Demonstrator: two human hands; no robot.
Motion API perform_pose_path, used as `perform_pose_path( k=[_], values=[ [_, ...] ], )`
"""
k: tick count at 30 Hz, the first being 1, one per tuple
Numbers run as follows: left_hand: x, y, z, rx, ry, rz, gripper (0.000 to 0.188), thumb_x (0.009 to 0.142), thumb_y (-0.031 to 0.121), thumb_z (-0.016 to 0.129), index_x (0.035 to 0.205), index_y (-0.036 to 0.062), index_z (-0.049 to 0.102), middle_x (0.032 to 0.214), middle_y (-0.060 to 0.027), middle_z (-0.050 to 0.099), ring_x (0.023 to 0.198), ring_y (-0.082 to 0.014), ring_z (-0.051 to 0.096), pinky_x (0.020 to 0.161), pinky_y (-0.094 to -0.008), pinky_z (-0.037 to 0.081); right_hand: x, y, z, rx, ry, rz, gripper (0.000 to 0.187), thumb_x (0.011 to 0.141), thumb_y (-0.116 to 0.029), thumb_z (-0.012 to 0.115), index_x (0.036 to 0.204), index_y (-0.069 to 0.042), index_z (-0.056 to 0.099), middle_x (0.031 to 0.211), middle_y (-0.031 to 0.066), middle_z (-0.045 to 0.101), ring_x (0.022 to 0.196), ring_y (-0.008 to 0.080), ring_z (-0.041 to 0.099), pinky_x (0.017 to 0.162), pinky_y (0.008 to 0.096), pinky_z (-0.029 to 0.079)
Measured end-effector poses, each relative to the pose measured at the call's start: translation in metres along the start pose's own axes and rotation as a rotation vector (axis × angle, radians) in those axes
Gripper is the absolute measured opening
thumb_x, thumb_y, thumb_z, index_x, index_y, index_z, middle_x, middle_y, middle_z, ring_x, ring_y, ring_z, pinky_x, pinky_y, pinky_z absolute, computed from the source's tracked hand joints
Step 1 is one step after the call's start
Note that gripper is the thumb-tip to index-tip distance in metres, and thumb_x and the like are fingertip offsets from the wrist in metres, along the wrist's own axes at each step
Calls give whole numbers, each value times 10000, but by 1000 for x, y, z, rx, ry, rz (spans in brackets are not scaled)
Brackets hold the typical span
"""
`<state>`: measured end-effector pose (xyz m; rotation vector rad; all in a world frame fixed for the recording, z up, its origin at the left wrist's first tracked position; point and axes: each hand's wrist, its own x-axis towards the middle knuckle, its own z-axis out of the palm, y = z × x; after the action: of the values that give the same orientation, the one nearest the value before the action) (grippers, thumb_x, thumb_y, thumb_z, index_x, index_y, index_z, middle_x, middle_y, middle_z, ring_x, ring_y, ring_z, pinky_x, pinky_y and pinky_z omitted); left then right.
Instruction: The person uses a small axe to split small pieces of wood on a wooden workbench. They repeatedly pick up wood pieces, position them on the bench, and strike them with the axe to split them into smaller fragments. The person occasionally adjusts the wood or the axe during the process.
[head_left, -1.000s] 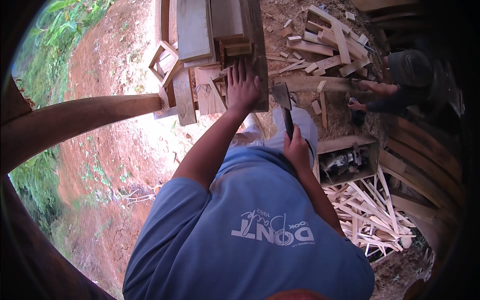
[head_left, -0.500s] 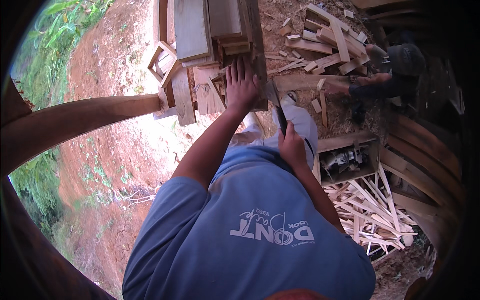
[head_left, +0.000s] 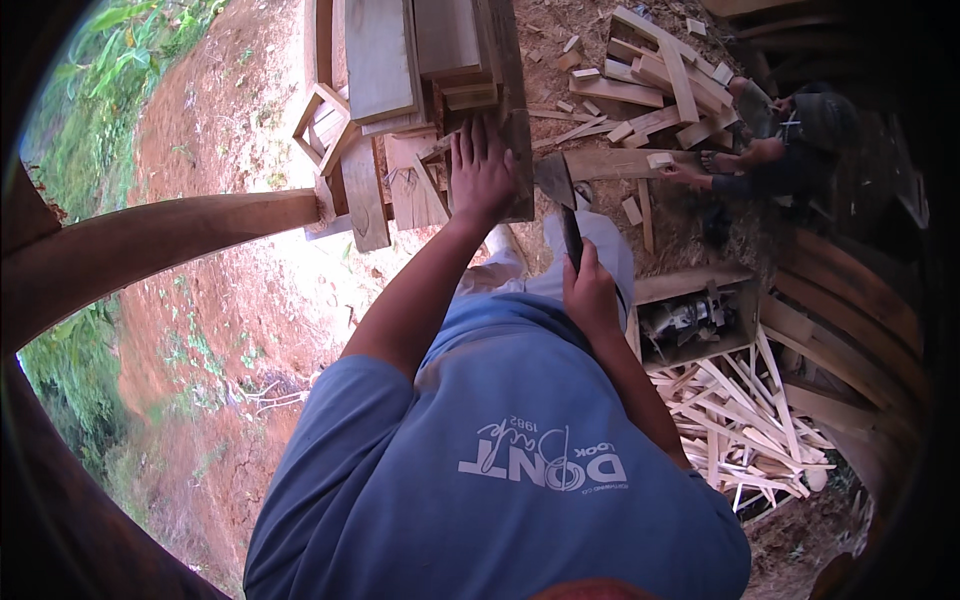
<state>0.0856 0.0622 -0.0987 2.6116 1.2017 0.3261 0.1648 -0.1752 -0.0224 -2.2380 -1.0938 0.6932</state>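
Note:
My left hand (head_left: pixel 484 178) lies flat, fingers stretched out, on the dark wooden bench (head_left: pixel 519 120) beside the stacked boards. Its fingertips are close to the ends of the boards (head_left: pixel 383 65). In my right hand (head_left: pixel 590 295) is the dark handle of a broad-bladed chopping knife (head_left: pixel 556 183). The blade points away from me, just right of the bench edge, apart from my left hand. Below it are my light-coloured trousers (head_left: pixel 597 240).
At the right a co-worker's hand (head_left: pixel 683 176) reaches to a small wood block (head_left: pixel 660 160). Beyond lie piled wood offcuts (head_left: pixel 650 85). A wooden box (head_left: pixel 745 330) with a metal tool stands above a heap of thin strips (head_left: pixel 745 420). A curved beam (head_left: pixel 170 240) crosses the left.
The knife's blade has turned to show its broad side and shifted slightly right with my right hand. My left hand stays put. The co-worker's arm has moved.

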Motion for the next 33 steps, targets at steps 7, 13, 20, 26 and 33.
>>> perform_pose_path(
  k=[7,13,20,26,33],
  values=[
    [1,0,-4,17,-34,7,691,1073,305,401,1629,-66,223,1679,-270,282,1595,-421,210,1318,-556,137,5,2,8,-55,-138,81,434,1058,-210,580,1384,49,458,953,330,706,883,530,703,747,594,563],
    [3,3,-8,-6,-58,9,702,1076,311,400,1633,-72,208,1684,-276,268,1592,-432,207,1317,-561,130,4,-15,-9,55,-9,24,429,1062,-220,575,1376,46,457,952,334,701,884,532,700,755,605,556],
    [0,-4,2,8,-7,41,708,1056,303,428,1617,-89,247,1664,-297,306,1578,-443,243,1313,-557,146,3,-10,-4,28,-58,54,413,1059,-209,579,1363,44,459,933,325,701,883,529,700,746,599,562],
    [3,1,-1,4,-27,13,722,1058,314,417,1620,-101,232,1664,-302,304,1579,-440,242,1317,-555,141,-2,-4,9,-20,-130,98,421,1056,-204,582,1366,51,453,945,332,700,886,529,701,752,601,563],
    [2,0,-2,11,-33,13,728,1057,315,415,1624,-98,221,1659,-303,312,1575,-441,251,1318,-551,142,-6,-15,-3,69,-19,40,430,1049,-189,588,1365,67,446,941,340,694,875,532,700,741,594,567]
  ],
)
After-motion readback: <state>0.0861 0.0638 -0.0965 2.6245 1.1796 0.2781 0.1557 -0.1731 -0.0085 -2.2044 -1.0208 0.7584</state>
